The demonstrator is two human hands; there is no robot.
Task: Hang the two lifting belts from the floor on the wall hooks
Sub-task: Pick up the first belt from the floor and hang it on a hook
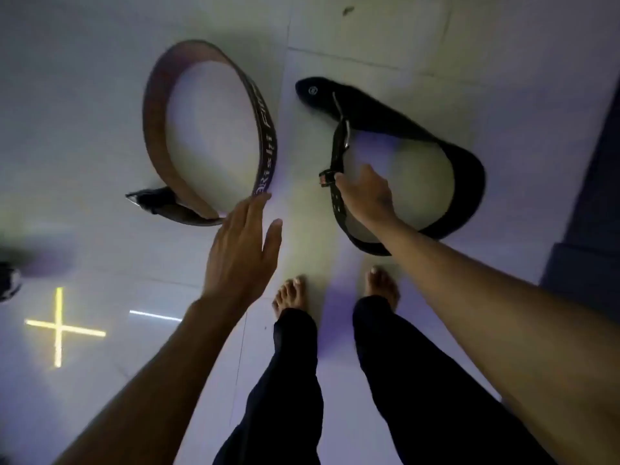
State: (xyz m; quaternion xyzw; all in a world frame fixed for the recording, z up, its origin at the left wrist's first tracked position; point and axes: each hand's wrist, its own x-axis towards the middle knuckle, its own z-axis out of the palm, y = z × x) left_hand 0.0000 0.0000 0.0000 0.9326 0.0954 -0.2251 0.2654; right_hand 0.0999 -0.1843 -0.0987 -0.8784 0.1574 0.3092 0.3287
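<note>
Tiled floor [385, 35], dim light. Brown lettered lifting belt [157, 129] looped on edge, left; black lifting belt [466, 182] coiled right, well apart. Left hand [240, 250] flat, fingers [258, 209] spread, tips at brown belt's end. Right hand [365, 193] closing on black strap; grip hidden. Bare feet [292, 297] near.

Both arms are bare to as far up as can be seen, with no sleeve, watch or ring on the left hand [240, 250] or the right hand [364, 193]. The legs are in plain black trousers [419, 380] reaching the ankles, and both feet [292, 295] are bare.
</note>
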